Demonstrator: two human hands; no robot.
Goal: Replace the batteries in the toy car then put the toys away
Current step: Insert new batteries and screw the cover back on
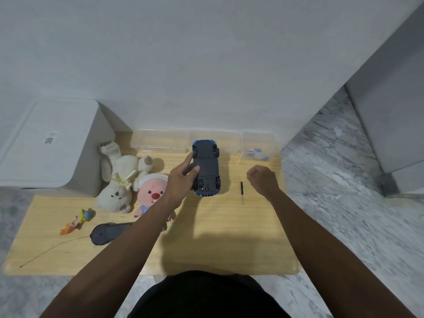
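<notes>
Toy car (pixel 206 167) 1, plush toys (pixel 119 180) 2, clear containers (pixel 158 141) 3.

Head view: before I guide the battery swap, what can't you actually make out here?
- Toy car: underside faces up, but the battery cover's screw is too small to see.
- Right hand: curled; whether it holds anything is hidden.
- Remote control: near end covered by the left forearm.
- Right-hand clear container: blue-and-white items blurred, unidentifiable.
- Screwdriver: tip type too small.

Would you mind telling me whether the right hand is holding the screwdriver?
No, the right hand is a closed fist above the table, while the screwdriver lies apart on the wood beside it.
</notes>
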